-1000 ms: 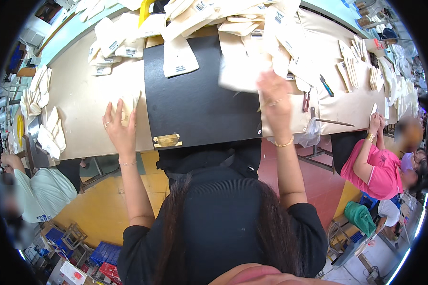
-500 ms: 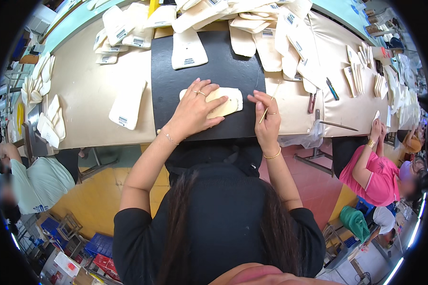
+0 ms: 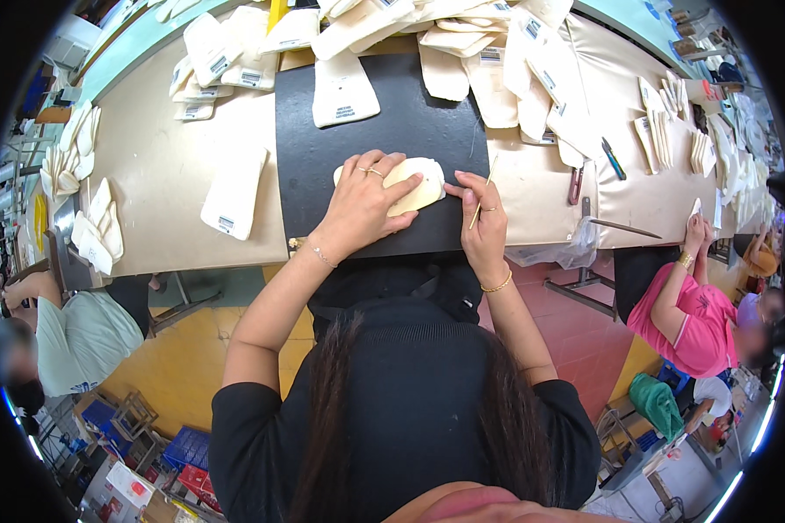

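A cream insole-shaped pad [image 3: 419, 189] lies across the black mat [image 3: 427, 83] in front of me. My left hand [image 3: 369, 193] holds it down, fingers over its far side and thumb by the near side. Under that palm, part of the pad is hidden. In my right hand [image 3: 482, 212] is a thin yellowish stick [image 3: 483, 193], pinched upright between the fingers. My right index fingertip reaches the pad's right end, where a whitish edge shows. Another cream pad with dark print [image 3: 344, 91] rests flat farther up the mat.
Piled cream pads [image 3: 497, 87] crowd the table's far side. One loose pad [image 3: 235, 196] lies left of the mat. Toward the right are a blue pen-like tool [image 3: 614, 159], a red-handled tool [image 3: 576, 186], a long blade [image 3: 624, 228] and a plastic bag [image 3: 567, 250]. People sit on both sides.
My right hand has shifted slightly left, bringing its index fingertip to the pad's right end. The stick has tilted more upright. My left hand stays on the pad.
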The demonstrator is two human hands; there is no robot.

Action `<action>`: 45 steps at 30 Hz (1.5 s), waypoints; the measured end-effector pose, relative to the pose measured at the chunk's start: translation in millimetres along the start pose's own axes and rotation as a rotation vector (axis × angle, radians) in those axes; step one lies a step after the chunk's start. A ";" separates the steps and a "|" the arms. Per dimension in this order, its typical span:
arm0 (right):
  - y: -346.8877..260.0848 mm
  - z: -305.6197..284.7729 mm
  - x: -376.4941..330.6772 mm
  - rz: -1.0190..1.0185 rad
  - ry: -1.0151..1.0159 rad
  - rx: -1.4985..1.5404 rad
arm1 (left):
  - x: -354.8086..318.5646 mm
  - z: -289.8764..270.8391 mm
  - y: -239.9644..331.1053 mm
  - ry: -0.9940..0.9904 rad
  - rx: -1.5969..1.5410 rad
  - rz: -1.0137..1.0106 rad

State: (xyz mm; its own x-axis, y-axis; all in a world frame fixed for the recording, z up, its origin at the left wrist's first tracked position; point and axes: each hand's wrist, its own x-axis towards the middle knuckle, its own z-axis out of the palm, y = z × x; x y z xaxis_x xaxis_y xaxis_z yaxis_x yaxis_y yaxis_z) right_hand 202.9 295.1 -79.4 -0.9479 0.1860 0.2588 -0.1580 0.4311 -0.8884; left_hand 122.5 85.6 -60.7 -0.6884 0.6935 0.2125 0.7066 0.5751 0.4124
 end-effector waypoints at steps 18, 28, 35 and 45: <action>-15.7 6.6 33.1 -0.028 -0.088 -0.210 | 5.3 -9.1 20.0 -0.111 0.163 -0.049; -34.8 -3.8 54.8 -0.033 -0.342 -0.280 | 9.6 -7.6 24.5 -0.162 0.094 -0.114; -37.4 -0.6 64.4 0.010 -0.376 -0.359 | 5.9 -1.9 21.6 -0.130 0.107 -0.086; -39.7 -0.2 58.9 0.013 -0.368 -0.372 | 6.1 -1.6 20.5 -0.142 0.091 -0.095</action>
State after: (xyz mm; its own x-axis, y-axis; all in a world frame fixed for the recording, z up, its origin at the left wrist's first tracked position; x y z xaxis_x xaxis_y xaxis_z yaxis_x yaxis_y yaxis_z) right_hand 153.3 289.1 -28.7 -0.9941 -0.1009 0.0391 -0.1005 0.7275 -0.6787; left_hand 132.5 100.9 -49.5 -0.7271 0.6850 0.0465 0.6560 0.6732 0.3413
